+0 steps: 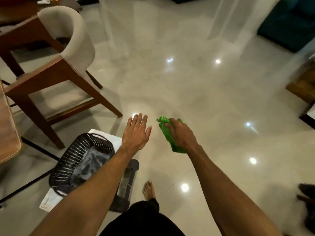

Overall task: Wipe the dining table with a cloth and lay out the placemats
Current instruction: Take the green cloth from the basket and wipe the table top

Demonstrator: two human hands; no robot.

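Green cloth is bunched in my right hand, fingers curled over it, above the glossy floor to the right of the chair. My left hand hovers flat, fingers straight and holding nothing, between the chair and the cloth, clear of the right hand. Nearer me than the chair sits a black basket. A wooden table edge shows at the chair's left.

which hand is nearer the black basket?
Left. The left hand is open, just up-right of the black basket; the right hand, gripping the green cloth, is farther right.
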